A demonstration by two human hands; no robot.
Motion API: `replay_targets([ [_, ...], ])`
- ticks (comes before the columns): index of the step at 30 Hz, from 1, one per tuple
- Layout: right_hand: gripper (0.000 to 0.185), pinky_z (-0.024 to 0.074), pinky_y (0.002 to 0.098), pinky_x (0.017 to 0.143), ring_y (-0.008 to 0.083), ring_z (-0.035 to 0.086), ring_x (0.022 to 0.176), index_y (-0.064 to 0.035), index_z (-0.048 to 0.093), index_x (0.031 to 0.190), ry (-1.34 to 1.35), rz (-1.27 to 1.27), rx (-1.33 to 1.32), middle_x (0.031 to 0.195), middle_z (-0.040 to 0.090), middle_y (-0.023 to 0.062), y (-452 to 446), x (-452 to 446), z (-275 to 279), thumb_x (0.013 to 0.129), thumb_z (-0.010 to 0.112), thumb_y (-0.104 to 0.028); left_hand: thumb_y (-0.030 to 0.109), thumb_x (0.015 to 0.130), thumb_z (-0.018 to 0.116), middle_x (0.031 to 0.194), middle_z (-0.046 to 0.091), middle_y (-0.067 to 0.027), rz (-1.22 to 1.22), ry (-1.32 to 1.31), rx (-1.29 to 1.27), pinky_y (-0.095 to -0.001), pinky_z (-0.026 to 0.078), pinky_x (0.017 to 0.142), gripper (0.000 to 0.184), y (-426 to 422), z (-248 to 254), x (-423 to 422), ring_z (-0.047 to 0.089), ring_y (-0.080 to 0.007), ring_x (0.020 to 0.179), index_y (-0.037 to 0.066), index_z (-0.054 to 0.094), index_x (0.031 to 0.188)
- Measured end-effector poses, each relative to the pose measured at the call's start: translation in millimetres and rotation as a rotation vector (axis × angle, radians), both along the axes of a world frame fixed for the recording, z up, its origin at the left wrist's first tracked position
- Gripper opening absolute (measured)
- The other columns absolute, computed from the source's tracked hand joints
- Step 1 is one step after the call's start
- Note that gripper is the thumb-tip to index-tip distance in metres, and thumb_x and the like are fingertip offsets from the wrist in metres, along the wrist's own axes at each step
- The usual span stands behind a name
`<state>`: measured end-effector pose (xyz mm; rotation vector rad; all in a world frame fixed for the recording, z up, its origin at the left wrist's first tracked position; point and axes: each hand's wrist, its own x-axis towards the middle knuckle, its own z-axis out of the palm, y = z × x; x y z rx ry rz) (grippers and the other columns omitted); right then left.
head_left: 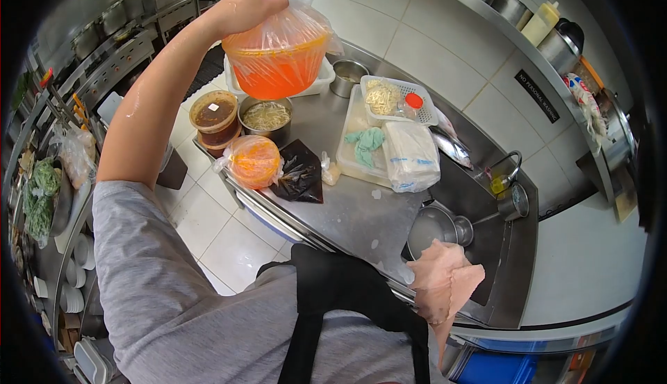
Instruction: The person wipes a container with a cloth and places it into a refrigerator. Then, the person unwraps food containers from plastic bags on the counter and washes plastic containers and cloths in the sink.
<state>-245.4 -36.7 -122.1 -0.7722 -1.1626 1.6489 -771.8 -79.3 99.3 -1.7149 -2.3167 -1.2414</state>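
Observation:
My left hand (244,10), arm stretched out, grips the gathered top of a clear plastic bag (306,10). In the bag is an orange tub (274,68) with a yellowish rim, held up above the counter's far left end. Below it stand a metal pot (266,121) of pale strands and stacked tubs (214,113) of dark brown contents. A second bagged orange container (251,163) lies beside a black plastic bag (299,175) and a small tied bag (329,168). My right hand is out of sight.
On the steel counter (361,227) sit a white basket (429,114), a plastic-wrapped white pack (411,156), a green cloth (365,145) and a fish (451,149). The sink holds a large metal bowl (429,231). A peach cloth (445,280) hangs at its front edge; a shelf (479,9) runs above.

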Motion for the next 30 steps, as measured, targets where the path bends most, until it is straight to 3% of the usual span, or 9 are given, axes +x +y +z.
replay_targets([
  [8,0.057,0.0506,0.0430,0.084,0.0330,0.057,0.098,0.0005,0.039,0.124,-0.015,0.044,-0.003,0.115,0.052,0.0210,3.6,5.4,-4.6,0.093,0.035,-0.046,0.024,0.081,0.055,0.089,0.065,-0.0143,0.003,0.030,-0.003,-0.0314,0.047,0.080,0.041,2.5,-29.6,12.1,0.063,-0.0210,0.082,-0.005,0.057,0.111],
  [12,0.058,0.0505,0.0433,0.085,0.0333,0.057,0.098,0.0005,0.039,0.125,-0.044,0.095,-0.043,0.116,0.051,0.0213,6.5,4.4,-9.6,0.093,0.035,-0.047,0.020,0.081,0.055,0.080,0.062,-0.0142,-0.076,0.096,-0.097,-0.0325,0.047,0.072,0.031,0.6,-67.5,22.9,0.060,-0.0198,0.073,-0.003,0.058,0.100],
  [13,0.058,0.0505,0.0434,0.085,0.0333,0.057,0.099,0.0005,0.038,0.126,-0.051,0.115,-0.054,0.116,0.051,0.0214,7.2,5.1,-10.5,0.093,0.035,-0.047,0.015,0.084,0.054,0.084,0.061,-0.0095,-0.067,0.069,-0.157,-0.0288,0.046,0.073,0.026,0.5,-80.1,26.1,0.056,-0.0133,0.076,-0.003,0.055,0.103],
  [16,0.059,0.0505,0.0436,0.085,0.0336,0.057,0.099,0.0004,0.038,0.127,-0.059,0.145,-0.078,0.117,0.051,0.0216,10.4,8.1,-13.6,0.093,0.035,-0.048,0.012,0.084,0.057,0.082,0.059,-0.0068,-0.091,0.057,-0.192,-0.0277,0.044,0.073,0.020,-4.1,-117.3,45.9,0.053,-0.0113,0.076,-0.003,0.054,0.097],
  [18,0.059,0.0506,0.0441,0.085,0.0338,0.057,0.100,0.0004,0.037,0.127,-0.041,0.131,-0.095,0.118,0.051,0.0218,9.4,6.3,-8.2,0.094,0.034,-0.048,0.016,0.081,0.061,0.078,0.059,-0.0122,-0.213,-0.118,-0.160,-0.0313,0.045,0.070,0.022,-4.1,-154.0,51.0,0.054,-0.0173,0.072,0.000,0.057,0.096],
  [20,0.059,0.0508,0.0447,0.085,0.0341,0.056,0.101,0.0003,0.037,0.128,0.002,0.123,-0.121,0.119,0.050,0.0219,10.4,2.2,-3.7,0.094,0.034,-0.048,0.013,0.080,0.066,0.078,0.059,-0.0118,-0.275,-0.115,-0.190,-0.0305,0.045,0.068,0.021,-7.1,-177.5,64.6,0.055,-0.0172,0.071,0.000,0.056,0.094],
  [24,0.060,0.0511,0.0458,0.085,0.0346,0.056,0.103,0.0002,0.035,0.129,0.162,0.123,-0.227,0.120,0.049,0.0223,9.7,-9.5,6.7,0.094,0.034,-0.048,0.009,0.078,0.066,0.081,0.061,-0.0132,-0.324,-0.183,-0.331,-0.0322,0.046,0.067,0.021,-13.9,-203.1,99.9,0.059,-0.0218,0.072,0.001,0.055,0.094],
  [28,0.061,0.0514,0.0469,0.084,0.0351,0.055,0.104,0.0001,0.034,0.130,0.327,0.118,-0.362,0.122,0.048,0.0226,7.2,-29.1,27.9,0.094,0.034,-0.049,0.009,0.078,0.066,0.081,0.060,-0.0148,-0.456,-0.352,-0.284,-0.0334,0.046,0.066,0.021,-8.6,-254.5,118.6,0.060,-0.0282,0.073,0.001,0.054,0.094],
  [30,0.046,0.0536,0.0305,0.072,0.0249,0.062,0.087,0.0033,0.042,0.124,0.185,-0.016,-0.319,0.108,0.056,0.0180,9.8,-56.4,43.4,0.092,0.050,-0.028,0.009,0.078,0.065,0.082,0.059,-0.0152,-0.474,-0.369,-0.266,-0.0348,0.046,0.067,0.020,-5.7,-274.0,131.9,0.059,-0.0306,0.074,0.001,0.054,0.092],
])
